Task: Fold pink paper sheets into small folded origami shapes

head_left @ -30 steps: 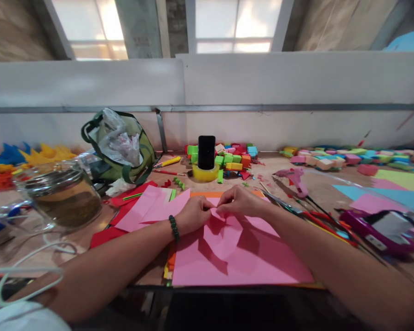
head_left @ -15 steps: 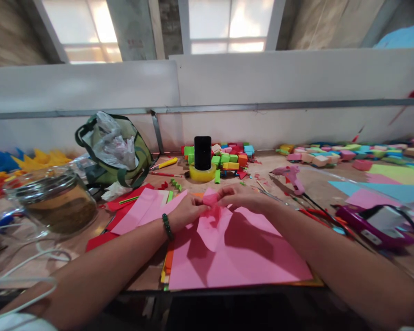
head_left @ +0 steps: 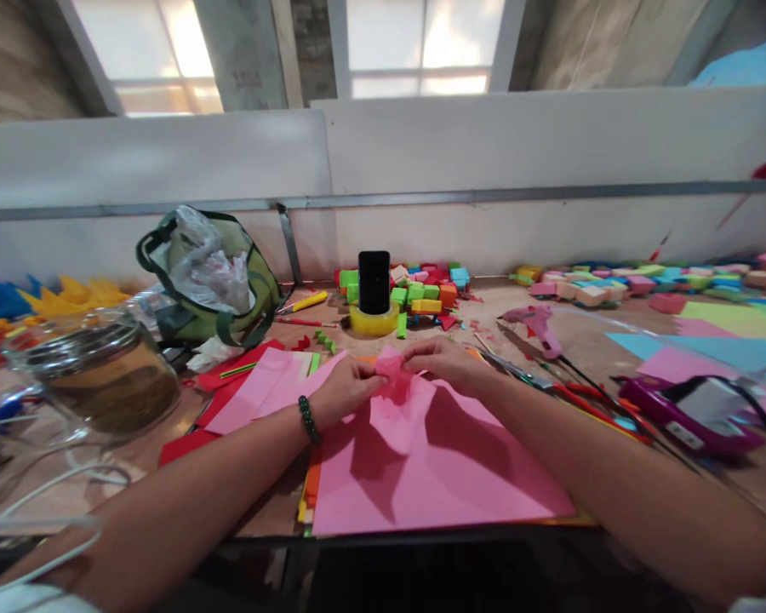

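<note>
Between both hands, a piece of folded pink paper (head_left: 397,417) is held up, its near part flaring out in a pointed flap. My left hand (head_left: 346,389), with a dark green bead bracelet (head_left: 308,420) at the wrist, pinches the paper's left edge. On the other side my right hand (head_left: 443,362) has its thumb and fingers closed on the upper right edge. Below them lies a stack of coloured sheets with a large pink sheet (head_left: 447,489) on top, shadowed by the hands. The exact folds between the fingertips are partly hidden.
A phone (head_left: 374,283) stands in a yellow tape roll (head_left: 374,321) before small coloured paper blocks (head_left: 425,294). To the right are a pink glue gun (head_left: 536,328), pliers and a purple device (head_left: 689,417). A glass jar (head_left: 102,375) and green bag (head_left: 230,281) sit left.
My fingers have shifted slightly apart on the pink paper, and its upper part is spread wider. The flap's lower tip sits a little higher.
</note>
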`<state>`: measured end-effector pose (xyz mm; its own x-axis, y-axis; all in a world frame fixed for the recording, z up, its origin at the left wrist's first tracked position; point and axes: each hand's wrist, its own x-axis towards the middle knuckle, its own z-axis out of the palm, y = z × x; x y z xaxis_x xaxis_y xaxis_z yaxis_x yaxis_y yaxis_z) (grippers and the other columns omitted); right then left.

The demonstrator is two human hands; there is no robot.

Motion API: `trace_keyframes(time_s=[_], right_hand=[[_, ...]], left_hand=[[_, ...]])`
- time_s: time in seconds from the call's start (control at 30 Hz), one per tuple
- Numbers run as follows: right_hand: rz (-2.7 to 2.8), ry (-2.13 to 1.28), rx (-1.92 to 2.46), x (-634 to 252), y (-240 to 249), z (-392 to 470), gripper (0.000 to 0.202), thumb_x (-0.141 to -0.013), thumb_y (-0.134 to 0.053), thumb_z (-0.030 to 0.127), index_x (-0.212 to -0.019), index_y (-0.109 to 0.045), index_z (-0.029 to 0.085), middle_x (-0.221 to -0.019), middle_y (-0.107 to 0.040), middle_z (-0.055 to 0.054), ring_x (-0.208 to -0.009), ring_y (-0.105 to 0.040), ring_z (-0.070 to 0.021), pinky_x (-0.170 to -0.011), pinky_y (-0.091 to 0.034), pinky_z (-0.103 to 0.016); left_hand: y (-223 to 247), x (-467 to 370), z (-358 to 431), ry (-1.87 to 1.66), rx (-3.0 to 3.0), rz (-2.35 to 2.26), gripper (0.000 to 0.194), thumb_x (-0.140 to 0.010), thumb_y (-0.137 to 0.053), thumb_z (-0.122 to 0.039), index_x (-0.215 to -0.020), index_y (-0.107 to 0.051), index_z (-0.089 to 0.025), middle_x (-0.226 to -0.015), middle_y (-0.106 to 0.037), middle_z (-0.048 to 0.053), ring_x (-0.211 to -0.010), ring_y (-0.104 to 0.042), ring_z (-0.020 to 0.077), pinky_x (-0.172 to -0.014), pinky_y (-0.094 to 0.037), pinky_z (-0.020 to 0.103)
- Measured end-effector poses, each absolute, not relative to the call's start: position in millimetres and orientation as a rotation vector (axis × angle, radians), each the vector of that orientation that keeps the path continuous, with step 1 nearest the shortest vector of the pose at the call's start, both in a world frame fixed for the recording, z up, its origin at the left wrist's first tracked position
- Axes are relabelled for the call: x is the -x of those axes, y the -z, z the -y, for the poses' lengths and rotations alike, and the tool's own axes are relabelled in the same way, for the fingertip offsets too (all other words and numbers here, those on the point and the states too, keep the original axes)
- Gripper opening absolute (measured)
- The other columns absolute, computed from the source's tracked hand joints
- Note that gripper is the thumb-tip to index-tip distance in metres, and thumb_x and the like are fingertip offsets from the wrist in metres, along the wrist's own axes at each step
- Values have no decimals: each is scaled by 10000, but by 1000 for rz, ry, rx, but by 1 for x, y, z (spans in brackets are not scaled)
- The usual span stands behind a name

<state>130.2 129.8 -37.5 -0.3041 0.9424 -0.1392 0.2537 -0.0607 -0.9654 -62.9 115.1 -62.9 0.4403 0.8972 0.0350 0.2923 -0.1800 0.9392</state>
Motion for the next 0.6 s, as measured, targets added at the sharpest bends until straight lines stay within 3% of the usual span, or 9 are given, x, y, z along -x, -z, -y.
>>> trace_keyframes(time_s=[0.13,0.27,0.37,0.6], right_hand=[[1490,-1516,1322,-130,39,-131,112,-654,-610,235,-585,-644,153,-615,-653,-25,-570,-580,-100,-492,-416,-187],[1520,-1585,1313,-131,42,-129,91,-598,-677,172,-532,-623,143,-518,-615,-4,-494,-543,-92,-451,-389,-188],[1561,-1619,1314,-133,44,-129,30,-588,-691,151,-589,-669,130,-537,-637,-9,-502,-561,-106,-458,-398,-199],[1537,-1693,1290,-138,38,-136,140,-684,-614,275,-651,-660,147,-668,-674,-34,-566,-578,-102,-499,-431,-189]], left_hand=[[66,61,-114,-778,-1777,-1017,253,-701,-568,-300,-520,-559,-124,-473,-433,-34,-438,-325,58,-418,-225,203],[67,59,-111,-801,-1833,-1010,246,-673,-569,-238,-457,-510,-135,-488,-431,-31,-475,-349,62,-434,-249,195],[67,59,-111,-806,-1828,-1024,189,-662,-562,-221,-499,-579,-126,-523,-493,-17,-494,-386,69,-439,-267,189],[69,62,-117,-780,-1673,-1040,243,-685,-586,-326,-659,-670,-100,-536,-550,-1,-445,-399,71,-427,-283,197]])
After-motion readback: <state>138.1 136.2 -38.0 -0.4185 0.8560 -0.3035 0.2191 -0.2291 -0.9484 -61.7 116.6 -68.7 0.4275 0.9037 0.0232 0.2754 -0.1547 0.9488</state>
